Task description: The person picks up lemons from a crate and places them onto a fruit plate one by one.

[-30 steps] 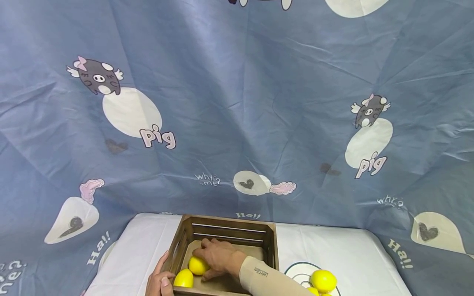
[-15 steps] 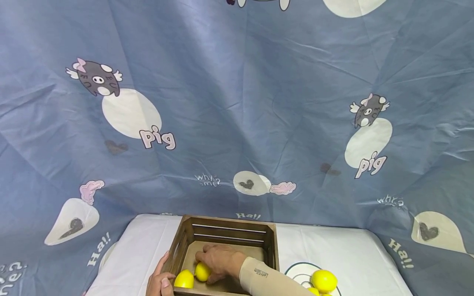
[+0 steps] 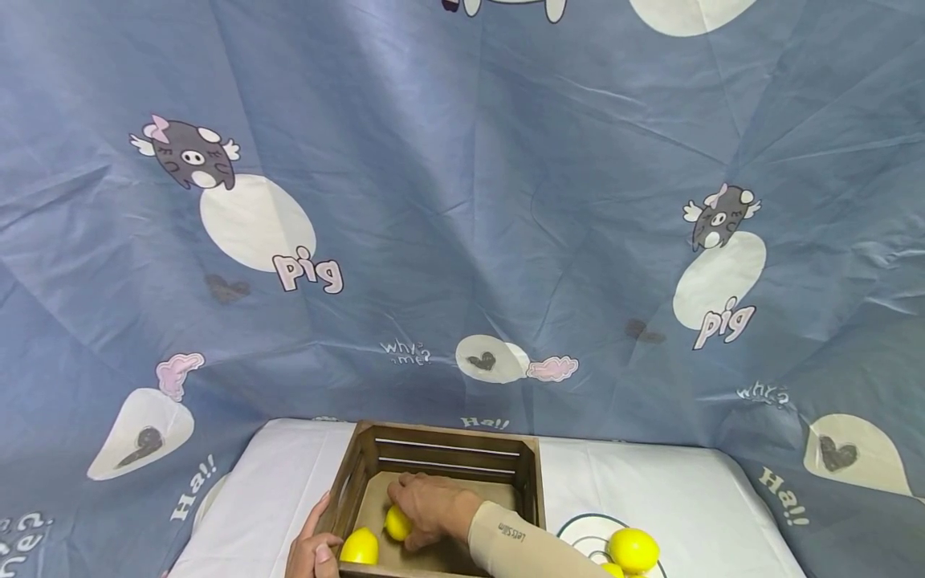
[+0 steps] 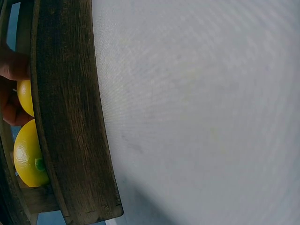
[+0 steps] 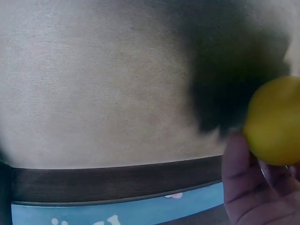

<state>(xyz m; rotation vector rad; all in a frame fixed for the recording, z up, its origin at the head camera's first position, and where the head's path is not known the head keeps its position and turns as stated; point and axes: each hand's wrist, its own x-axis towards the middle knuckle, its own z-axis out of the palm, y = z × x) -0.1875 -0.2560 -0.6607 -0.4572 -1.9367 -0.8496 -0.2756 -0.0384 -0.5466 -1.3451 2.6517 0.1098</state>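
Inside a brown wooden crate (image 3: pixel 455 433), my right hand (image 3: pixel 433 506) holds a yellow lemon (image 3: pixel 397 523) low over the floor. Fingers (image 5: pixel 236 159) curl around this lemon in the right wrist view, and part of it lies outside the frame. A second lemon (image 3: pixel 360 547) sits in the crate's near left corner; its green stem end faces the left wrist camera. At that corner my left hand (image 3: pixel 312 550) grips the crate's left side, thumb by the rim and fingers along the outer wall.
Right of the crate stands a white plate (image 3: pixel 578 528) with a dark rim, carrying several lemons (image 3: pixel 633 550). Under everything lies a white tablecloth (image 3: pixel 672 482). A blue curtain (image 3: pixel 462 265) with pig prints hangs behind the table.
My right hand has drawn its lemon slightly right, widening the gap to the corner lemon. More of the held lemon is now covered by the fingers. The left hand stays put.
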